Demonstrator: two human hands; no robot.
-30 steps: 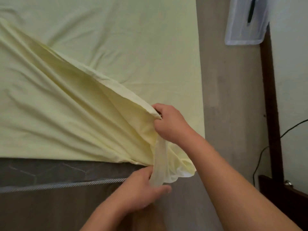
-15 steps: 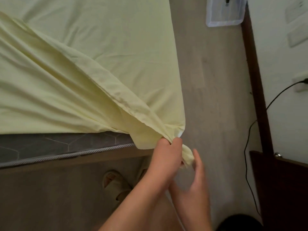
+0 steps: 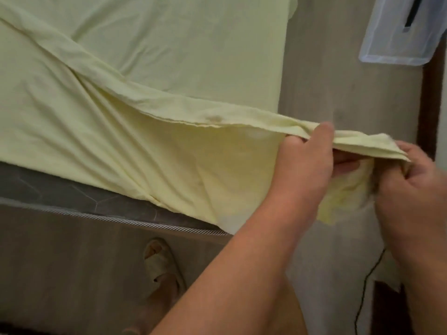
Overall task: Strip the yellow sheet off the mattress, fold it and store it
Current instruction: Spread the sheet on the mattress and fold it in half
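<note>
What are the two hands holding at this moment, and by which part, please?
Both the left hand and the right hand grip the yellow sheet by its pulled-off corner edge, beyond the mattress corner.

You have no readable text, label, brand, number or sign anywhere in this view.
</note>
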